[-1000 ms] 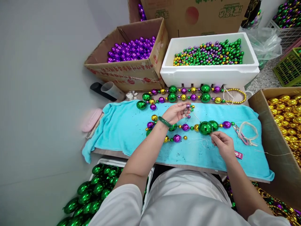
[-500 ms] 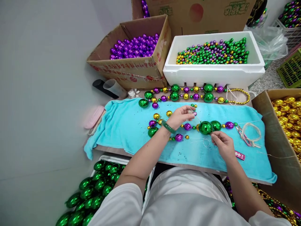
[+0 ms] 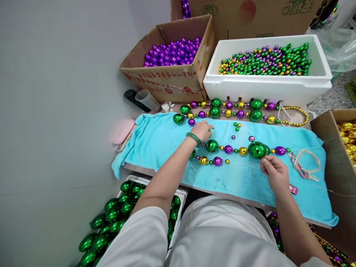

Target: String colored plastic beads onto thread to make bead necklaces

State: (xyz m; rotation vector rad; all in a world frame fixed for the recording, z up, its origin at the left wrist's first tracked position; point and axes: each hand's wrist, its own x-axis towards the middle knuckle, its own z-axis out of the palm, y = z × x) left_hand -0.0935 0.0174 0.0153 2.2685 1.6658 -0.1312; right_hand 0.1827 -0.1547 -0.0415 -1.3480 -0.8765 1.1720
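Bead strand (image 3: 228, 149), in green, gold and purple: laid across the blue towel (image 3: 161, 141) on the desk (image 3: 297, 115), its left part partly screened by the left arm. Judged part-made, with a long run of beads already set in order.

Large green bead (image 3: 257, 150), 1: held at its lower edge by the right hand (image 3: 274, 168), fingers pinched together there.

Needle (image 3: 246, 129), 1: raised above that bead, with 1 small purple bead (image 3: 251, 138) at its lower end; judged threaded but not yet seated.

Left hand (image 3: 202, 130): placed over the towel, fingers partly spread, 1 extended; whether anything is held cannot be told.

Loose small beads (image 3: 237, 129), 4 in plain sight above the strand: judged left to be strung. 1 small gold bead (image 3: 227, 161) also lies apart, below.

Rear strand (image 3: 214, 112): laid in 2 rows behind the towel; judged further along, its gold bead loop (image 3: 306, 115) fitted.
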